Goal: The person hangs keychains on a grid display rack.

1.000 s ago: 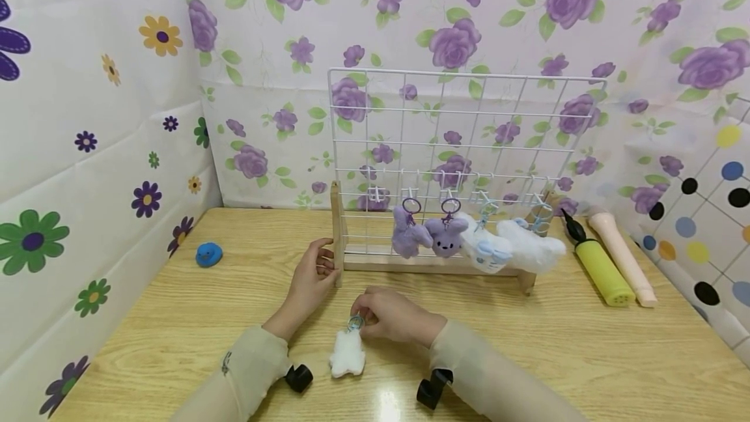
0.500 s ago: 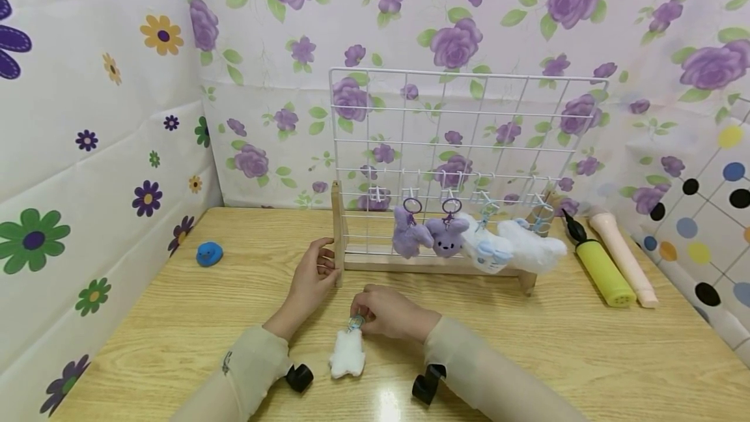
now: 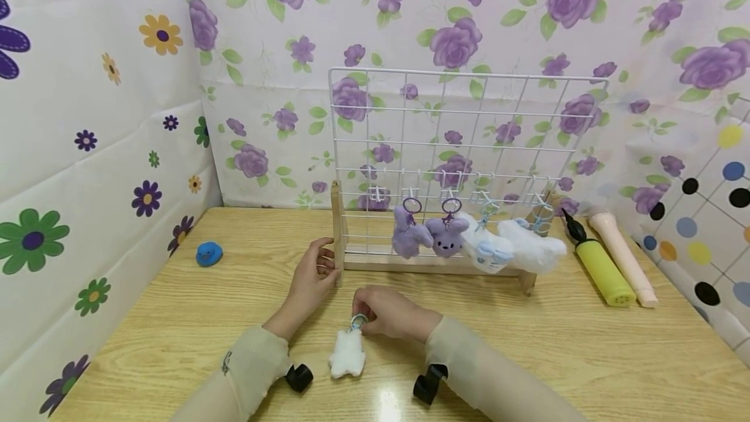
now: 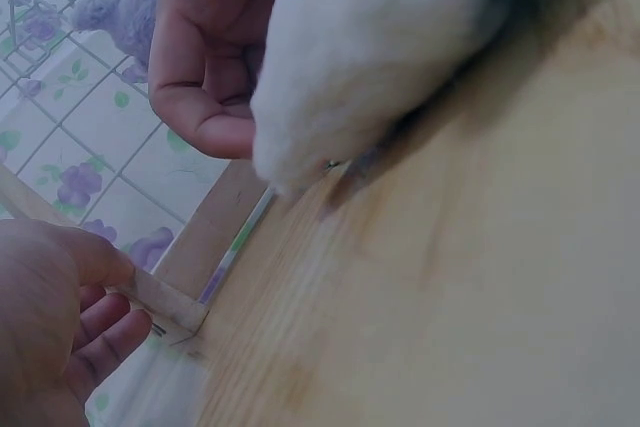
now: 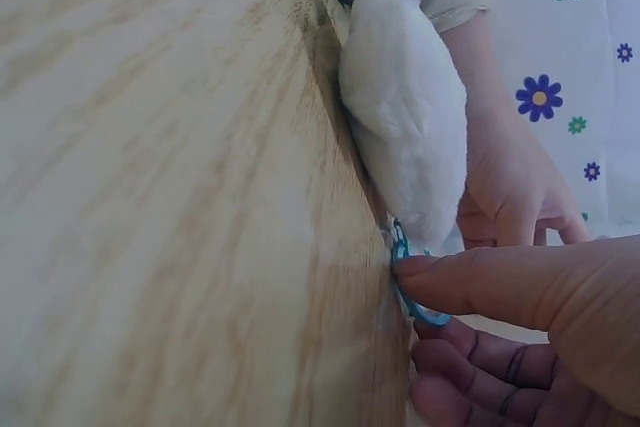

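A small white plush keychain lies on the table in front of the rack, its light-blue ring at the end toward the rack. My right hand holds that ring; the right wrist view shows the thumb on the blue ring, fingers beneath. My left hand holds the left wooden post of the white wire rack with thumb and fingers. On the rack's hooks hang two purple plush keychains, a rabbit-eared one and a round-faced one, and white plush keychains with blue rings.
A blue rubber duck sits at the left of the wooden table. On the right lie a yellow-green hand pump with a black nozzle and a pale pink tube. Flowered cloth stands behind the table.
The right hand has shifted slightly, and the blue ring is raised and turned a little in its fingers. The plush body and the left hand stay where they were.
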Tool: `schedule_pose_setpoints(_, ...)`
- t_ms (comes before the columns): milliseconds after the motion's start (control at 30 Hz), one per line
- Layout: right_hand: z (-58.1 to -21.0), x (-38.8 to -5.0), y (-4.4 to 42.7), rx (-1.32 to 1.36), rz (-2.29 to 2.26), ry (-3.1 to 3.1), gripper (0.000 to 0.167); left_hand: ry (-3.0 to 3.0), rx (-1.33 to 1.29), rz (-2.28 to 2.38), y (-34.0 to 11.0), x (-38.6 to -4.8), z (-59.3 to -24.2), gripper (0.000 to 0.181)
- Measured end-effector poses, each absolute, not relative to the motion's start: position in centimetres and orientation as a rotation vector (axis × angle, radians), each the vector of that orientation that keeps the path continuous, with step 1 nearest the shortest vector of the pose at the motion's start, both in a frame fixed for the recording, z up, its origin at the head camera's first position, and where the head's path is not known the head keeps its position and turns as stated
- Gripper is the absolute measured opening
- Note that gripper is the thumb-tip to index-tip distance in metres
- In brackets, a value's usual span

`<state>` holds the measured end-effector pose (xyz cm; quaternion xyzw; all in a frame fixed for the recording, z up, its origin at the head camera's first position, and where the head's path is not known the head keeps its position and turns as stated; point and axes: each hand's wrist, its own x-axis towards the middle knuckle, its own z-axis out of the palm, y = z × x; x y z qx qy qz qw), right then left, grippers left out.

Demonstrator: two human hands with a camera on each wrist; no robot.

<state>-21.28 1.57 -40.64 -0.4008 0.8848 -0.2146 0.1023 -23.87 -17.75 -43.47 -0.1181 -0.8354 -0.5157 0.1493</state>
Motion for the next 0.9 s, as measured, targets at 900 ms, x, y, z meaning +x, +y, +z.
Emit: schedule_pose_setpoints(900,-38.2,-20.1,4.5,-1.113,-0.947,2.543,0.008,-2.403,-0.346,-1.432,-17.6,-23.8,-43.6,0.06)
